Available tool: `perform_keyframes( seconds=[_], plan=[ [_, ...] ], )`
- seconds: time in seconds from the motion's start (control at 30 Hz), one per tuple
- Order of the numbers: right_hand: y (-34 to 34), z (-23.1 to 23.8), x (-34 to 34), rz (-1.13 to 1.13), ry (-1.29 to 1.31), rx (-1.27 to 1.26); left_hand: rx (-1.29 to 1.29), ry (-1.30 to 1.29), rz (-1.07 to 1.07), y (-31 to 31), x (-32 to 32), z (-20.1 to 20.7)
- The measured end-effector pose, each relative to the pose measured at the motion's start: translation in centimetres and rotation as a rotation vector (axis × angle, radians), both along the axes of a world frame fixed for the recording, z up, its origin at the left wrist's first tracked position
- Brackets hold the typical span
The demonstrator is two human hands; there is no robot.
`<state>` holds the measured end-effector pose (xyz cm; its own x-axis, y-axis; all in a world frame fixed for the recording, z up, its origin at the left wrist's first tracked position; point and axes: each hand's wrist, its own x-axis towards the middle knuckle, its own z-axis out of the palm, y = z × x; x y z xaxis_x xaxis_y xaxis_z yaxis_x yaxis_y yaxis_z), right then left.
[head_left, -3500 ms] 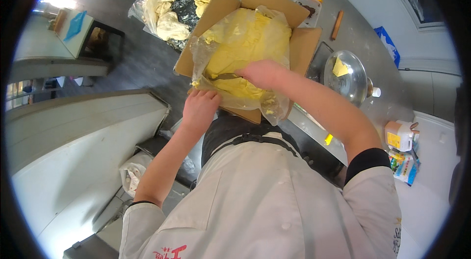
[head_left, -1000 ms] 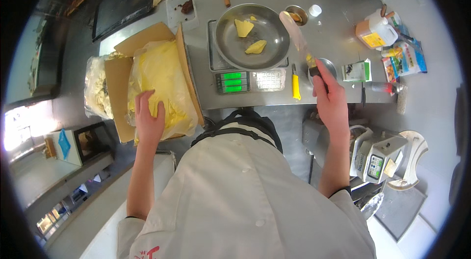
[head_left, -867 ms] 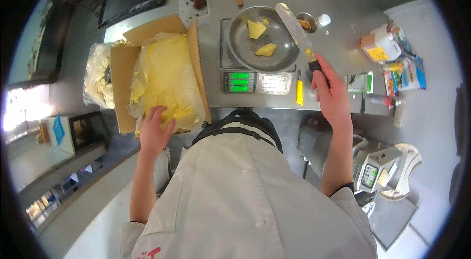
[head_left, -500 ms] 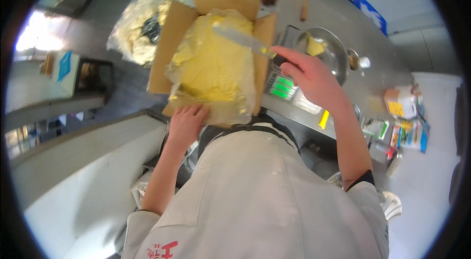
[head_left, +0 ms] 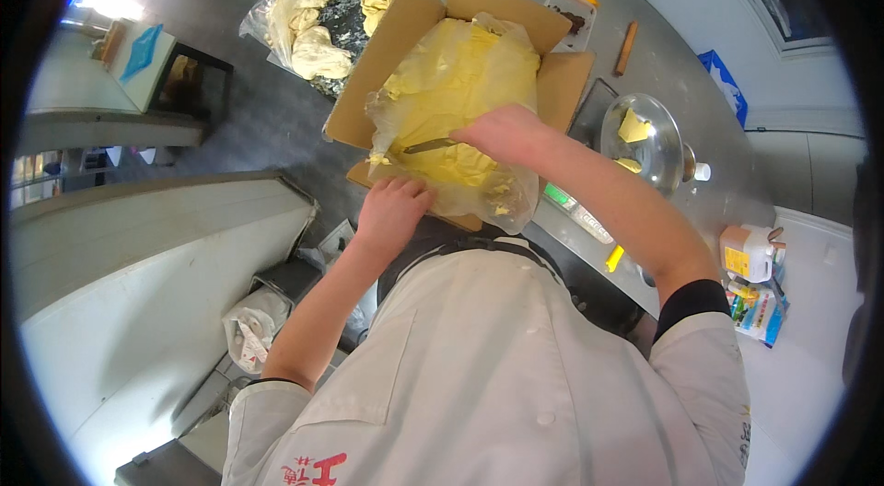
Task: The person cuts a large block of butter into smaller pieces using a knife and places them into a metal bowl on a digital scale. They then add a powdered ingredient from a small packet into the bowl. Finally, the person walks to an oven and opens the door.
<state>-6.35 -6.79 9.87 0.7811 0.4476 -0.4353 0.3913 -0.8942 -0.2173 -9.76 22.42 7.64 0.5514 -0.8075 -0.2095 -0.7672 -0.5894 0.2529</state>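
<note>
A big yellow butter block (head_left: 460,95) lies in clear plastic inside an open cardboard box (head_left: 387,53). My right hand (head_left: 502,132) grips a knife (head_left: 428,145) whose blade lies flat across the near part of the block. My left hand (head_left: 391,210) rests on the plastic at the box's near edge, fingers curled, beside the blade tip. A steel bowl (head_left: 658,159) with two butter pieces (head_left: 633,127) stands on a scale to the right.
A plastic bag of pale dough lumps (head_left: 322,12) lies behind the box. A wooden rolling pin (head_left: 626,47), a small tray (head_left: 571,12), a blue box (head_left: 727,86) and a white jug (head_left: 748,253) are on the steel counter (head_left: 681,53).
The view swung from the scale back to the box. My right hand carried the knife from the bowl to the butter block and laid the blade into it; my left hand stayed at the box.
</note>
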Motion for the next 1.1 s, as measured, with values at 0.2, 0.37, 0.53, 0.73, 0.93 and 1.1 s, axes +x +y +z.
perform_keyframes(
  seconds=[0.2,0.37,0.53,0.73,0.93,1.1],
  plan=[
    [1.0,-2.8,-2.0,-0.07,0.079,-0.021,-0.09,-0.053,0.022,0.4,-0.6,-1.2],
    [1.7,-5.3,-2.9,-0.137,0.223,0.032,-0.067,-0.072,0.027,0.2,-0.7,-1.4],
    [2.0,-6.7,-2.8,-0.262,0.34,0.19,-0.138,-0.131,0.011,0.5,-0.7,-2.5],
    [2.1,-6.3,-3.1,-0.381,0.54,0.386,-0.18,-0.197,-0.013,0.8,-0.8,-3.2],
    [1.3,-4.2,-3.3,-0.555,0.785,0.611,-0.191,-0.213,-0.036,0.9,-0.8,-3.3],
    [1.6,-3.4,-4.5,-0.667,0.756,0.854,-0.174,-0.222,-0.07,1.5,-1.0,-3.1]
  ],
)
